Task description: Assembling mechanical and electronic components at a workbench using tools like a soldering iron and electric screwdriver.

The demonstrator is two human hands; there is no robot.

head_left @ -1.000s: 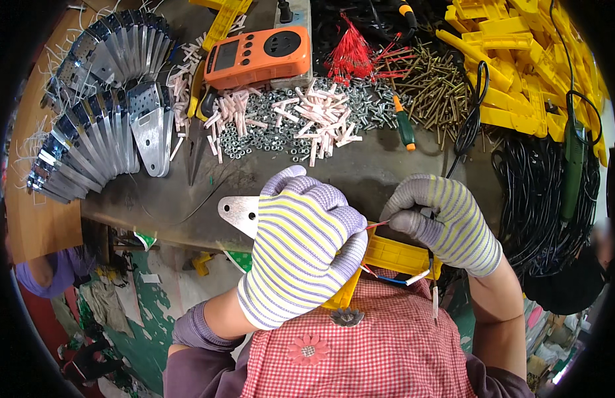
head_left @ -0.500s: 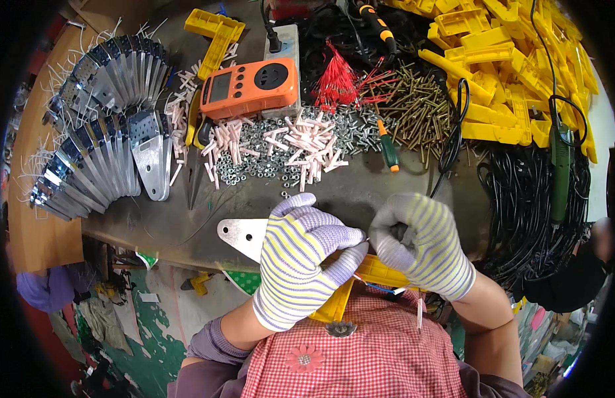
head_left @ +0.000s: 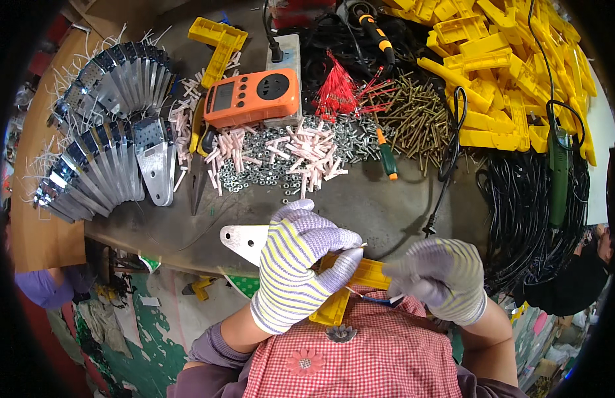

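Tabletop (head_left: 387, 199) dark; patchy green floor (head_left: 148, 338); left hand (head_left: 297, 265) by yellow frame (head_left: 370, 273).

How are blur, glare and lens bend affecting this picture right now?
Head view: the right hand looks smeared, the left hand fairly crisp; head view: bright glints on the fanned metal brackets; head view: the table bows along its front edge, with black corners.

1 orange meter (head_left: 252, 98) overlaps 1 pale power strip (head_left: 289, 54); 1 green-handled screwdriver (head_left: 387, 160) lies near brass-coloured pins (head_left: 417, 118).
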